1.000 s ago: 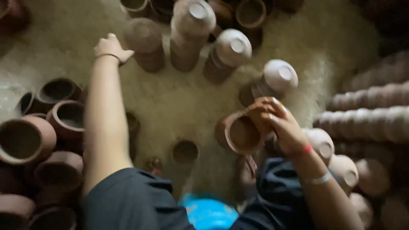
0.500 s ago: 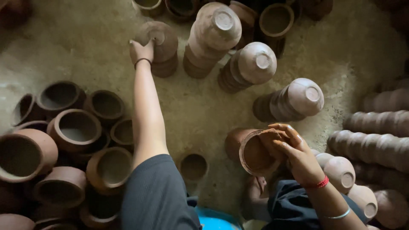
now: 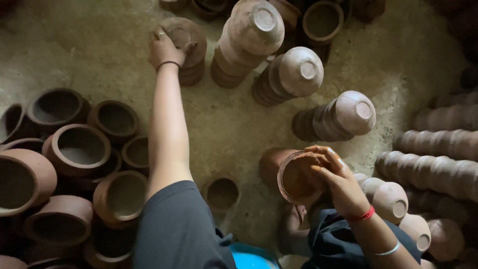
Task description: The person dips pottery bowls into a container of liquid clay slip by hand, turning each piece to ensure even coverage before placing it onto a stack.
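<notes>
My left hand (image 3: 167,47) reaches far forward and rests on top of a short stack of upside-down brown clay bowls (image 3: 191,62), its fingers wrapped over the top bowl. My right hand (image 3: 336,182) is close to my body and grips a small clay bowl (image 3: 297,177) by its rim, the opening tilted toward the left. Just behind that bowl another clay bowl (image 3: 271,162) lies on the floor. A black band circles my left wrist; red and pale bands sit on my right wrist.
Tall stacks of inverted bowls (image 3: 249,40) (image 3: 291,74) (image 3: 336,117) stand ahead. Rows of stacked bowls (image 3: 438,144) lie at right. Open clay pots (image 3: 77,149) crowd the left. A small cup (image 3: 222,193) stands near my knees on the sandy floor (image 3: 229,119).
My left arm has stretched further forward and its hand has landed on the short stack. The view has shifted. My right hand still holds the small bowl.
</notes>
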